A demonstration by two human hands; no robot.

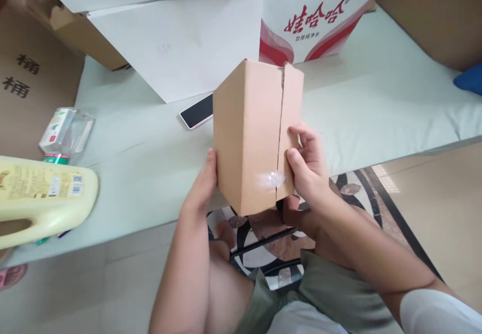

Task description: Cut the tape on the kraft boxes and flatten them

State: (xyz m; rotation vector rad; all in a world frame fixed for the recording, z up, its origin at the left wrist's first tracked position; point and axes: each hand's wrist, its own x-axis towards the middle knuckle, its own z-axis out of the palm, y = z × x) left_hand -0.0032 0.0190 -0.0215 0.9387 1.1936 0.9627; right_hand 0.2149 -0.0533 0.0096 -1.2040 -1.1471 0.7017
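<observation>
A brown cardboard box (261,123) is held up over the front edge of the cloth-covered table, tilted. A seam runs along the face turned to me, with clear tape across its lower end. My left hand (201,186) grips the box from the left; its thumb lies on the side and the other fingers are hidden behind or under it. On the right, my right hand (307,160) has its thumb and fingertips bent against the box beside the seam. Behind the box lies a phone (198,111), partly covered by it.
White cartons (181,42) and a red-printed water carton (312,22) stand at the back. To the left are a clear bottle (68,130) and a pale yellow jug (48,198). Large brown cartons flank both sides; a blue item (470,79) sits far right.
</observation>
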